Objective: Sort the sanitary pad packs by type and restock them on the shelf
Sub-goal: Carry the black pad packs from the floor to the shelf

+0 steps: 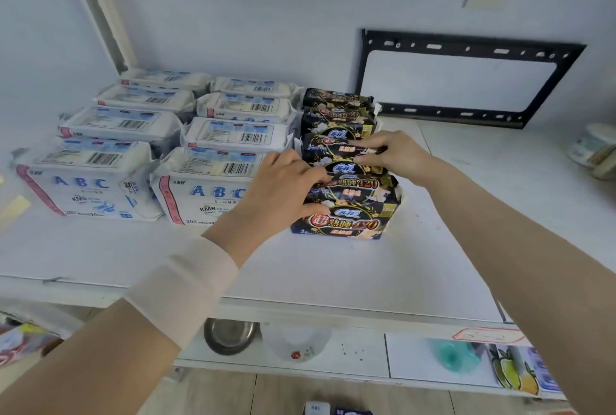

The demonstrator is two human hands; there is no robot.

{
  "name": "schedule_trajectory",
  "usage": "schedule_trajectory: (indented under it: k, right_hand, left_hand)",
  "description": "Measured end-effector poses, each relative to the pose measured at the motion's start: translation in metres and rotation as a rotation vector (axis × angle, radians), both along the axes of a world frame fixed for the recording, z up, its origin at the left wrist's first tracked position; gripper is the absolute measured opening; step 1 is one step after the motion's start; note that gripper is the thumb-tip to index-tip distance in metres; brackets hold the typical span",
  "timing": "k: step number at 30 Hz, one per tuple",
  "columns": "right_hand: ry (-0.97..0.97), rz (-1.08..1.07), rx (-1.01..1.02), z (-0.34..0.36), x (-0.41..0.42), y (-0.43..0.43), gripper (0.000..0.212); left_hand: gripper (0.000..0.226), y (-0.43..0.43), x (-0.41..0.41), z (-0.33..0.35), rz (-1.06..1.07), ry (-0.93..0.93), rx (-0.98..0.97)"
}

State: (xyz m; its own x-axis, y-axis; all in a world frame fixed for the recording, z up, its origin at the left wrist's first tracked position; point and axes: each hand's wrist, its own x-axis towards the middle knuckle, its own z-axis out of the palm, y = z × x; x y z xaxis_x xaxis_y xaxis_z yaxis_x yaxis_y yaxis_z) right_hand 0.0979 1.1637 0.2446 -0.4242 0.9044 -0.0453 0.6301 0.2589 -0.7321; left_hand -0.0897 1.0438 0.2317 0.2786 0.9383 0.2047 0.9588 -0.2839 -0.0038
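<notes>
- The black packs stand on edge in one file running back toward the wall. The front black pack sits at the near end, and I place everything else from it.
- Risk: the packs are soft and stand upright with nothing bracing their right side. A push from one end could skew the file or tip a pack rightward onto the bare shelf.
- Risk: pressing too hard leftward could crowd the white ABC packs, which lie just left of the front black pack, and blur the split between types.
- The left hand is curled round the left end of the second black pack, directly behind the front one, with fingers over its top and thumb on its near face.
- The right hand pinches the right end of the third black pack, one place further back, between fingers and thumb.
- The white packs fill two files to the left.
- A black wall bracket hangs behind and to the right of the front black pack.
- A steel bowl sits on the level below it.
</notes>
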Motion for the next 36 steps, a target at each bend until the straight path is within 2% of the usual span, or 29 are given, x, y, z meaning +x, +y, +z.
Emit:
schedule_trajectory:
  k: [9,15,24,36]
  right_hand:
    - [-0.038,0.1,-0.064,0.004,0.004,0.002,0.034]
    - [-0.04,0.108,-0.051,0.005,0.007,0.003,0.03]
    - [0.013,0.081,-0.057,-0.001,0.007,-0.001,0.03]
    - [-0.044,0.122,-0.019,0.0,0.008,-0.002,0.032]
  left_hand:
    - [0.063,0.002,-0.005,0.006,-0.009,0.006,0.023]
    - [0.051,0.001,-0.002,0.005,-0.059,0.022,-0.047]
    - [0.048,-0.002,-0.004,0.001,-0.081,-0.03,-0.013]
    - [0.05,-0.002,-0.011,-0.004,-0.118,-0.055,0.019]
